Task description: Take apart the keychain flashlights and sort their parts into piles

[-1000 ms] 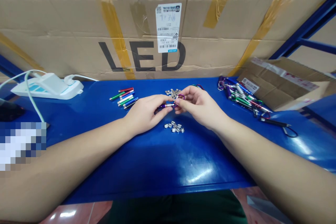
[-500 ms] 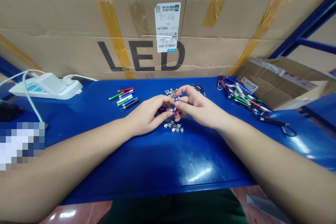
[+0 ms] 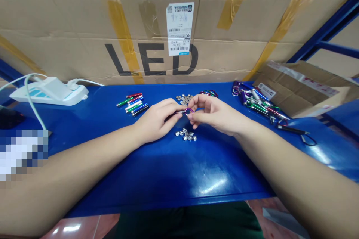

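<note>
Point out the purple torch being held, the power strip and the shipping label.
purple torch [image 3: 183,112]: head view, its exposed middle.
power strip [image 3: 53,91]: head view, white casing.
shipping label [image 3: 180,28]: head view, its middle.

A pixelated patch [image 3: 24,153] at nine o'clock hides what lies there. The left hand [image 3: 157,121] covers most of the purple tube [image 3: 181,112]; the silver bits [image 3: 186,134] at its six o'clock are too small to identify.

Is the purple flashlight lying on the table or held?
Held: left hand and right hand grip the purple flashlight off the table.
</note>
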